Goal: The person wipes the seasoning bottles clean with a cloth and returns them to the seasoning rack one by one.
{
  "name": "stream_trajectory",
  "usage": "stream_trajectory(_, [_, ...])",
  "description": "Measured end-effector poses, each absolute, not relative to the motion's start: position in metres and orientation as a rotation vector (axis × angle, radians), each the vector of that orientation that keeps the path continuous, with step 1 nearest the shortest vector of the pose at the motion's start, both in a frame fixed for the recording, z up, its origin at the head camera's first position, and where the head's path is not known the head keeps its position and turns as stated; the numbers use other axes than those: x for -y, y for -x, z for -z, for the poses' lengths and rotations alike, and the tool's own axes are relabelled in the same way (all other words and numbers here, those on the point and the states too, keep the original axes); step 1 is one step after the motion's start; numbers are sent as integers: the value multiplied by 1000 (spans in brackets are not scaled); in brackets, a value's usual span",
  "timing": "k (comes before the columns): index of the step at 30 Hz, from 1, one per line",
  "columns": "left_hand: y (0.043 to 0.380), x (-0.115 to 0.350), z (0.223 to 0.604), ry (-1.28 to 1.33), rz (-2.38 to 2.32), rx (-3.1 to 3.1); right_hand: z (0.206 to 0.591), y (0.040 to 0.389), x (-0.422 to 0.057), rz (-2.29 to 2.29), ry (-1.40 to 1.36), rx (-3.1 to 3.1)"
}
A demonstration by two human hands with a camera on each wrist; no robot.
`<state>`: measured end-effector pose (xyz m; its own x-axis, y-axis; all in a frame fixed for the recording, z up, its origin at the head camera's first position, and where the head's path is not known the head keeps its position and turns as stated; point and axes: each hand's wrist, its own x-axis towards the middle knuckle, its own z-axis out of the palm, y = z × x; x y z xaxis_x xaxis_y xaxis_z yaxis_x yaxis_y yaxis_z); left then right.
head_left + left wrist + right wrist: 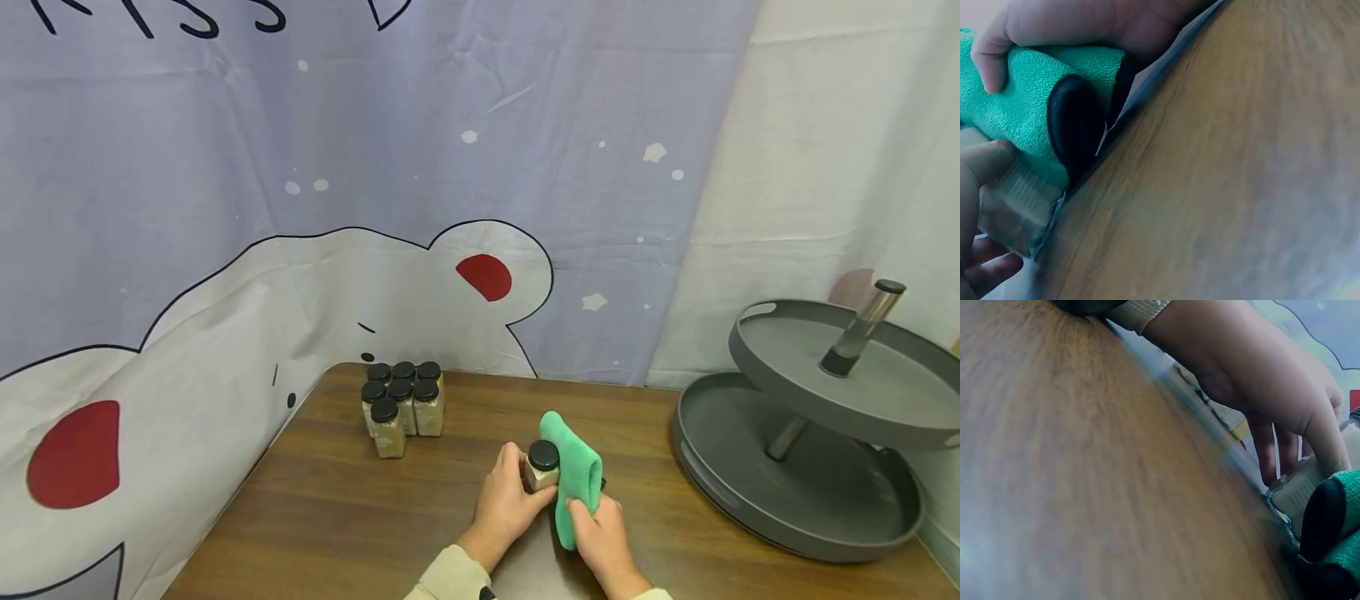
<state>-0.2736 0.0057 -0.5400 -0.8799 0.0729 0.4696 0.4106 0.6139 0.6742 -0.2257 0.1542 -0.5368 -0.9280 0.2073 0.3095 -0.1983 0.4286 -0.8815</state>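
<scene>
As head view shows, your left hand [501, 505] grips a clear square black-lidded jar [541, 475] on the brown wooden table [315, 525], your right hand [606, 546] pinching folded green terry cloth [577, 471]; left wrist: cloth against jar; right wrist: likewise.

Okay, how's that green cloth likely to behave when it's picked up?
The green cloth is probably soft and floppy, since it's folded over on itself in the right hand. Its fuzzy texture suggests it won't slip easily. It's likely light for its bulk, which seems to come from the folded layers.
</scene>
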Motion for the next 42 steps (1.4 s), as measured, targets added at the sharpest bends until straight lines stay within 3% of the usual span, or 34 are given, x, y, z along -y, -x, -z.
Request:
stream_trajectory(12, [271, -10, 539, 243, 1112, 2430, 537, 224, -159, -1564, 37, 2268])
stream_trajectory(21, [275, -5, 533, 369, 1646, 2015, 532, 227, -163, -2098, 323, 1865])
stream_trajectory(27, [269, -7, 525, 678, 1888, 1799, 536, 228, -168, -2559, 119, 1544])
stream_trajectory(33, [267, -8, 522, 704, 1937, 1993, 539, 227, -174, -2738, -91, 1479])
stream_trajectory(42, [276, 1, 524, 802, 1793, 2025, 535, 228, -174, -2669, 289, 1715])
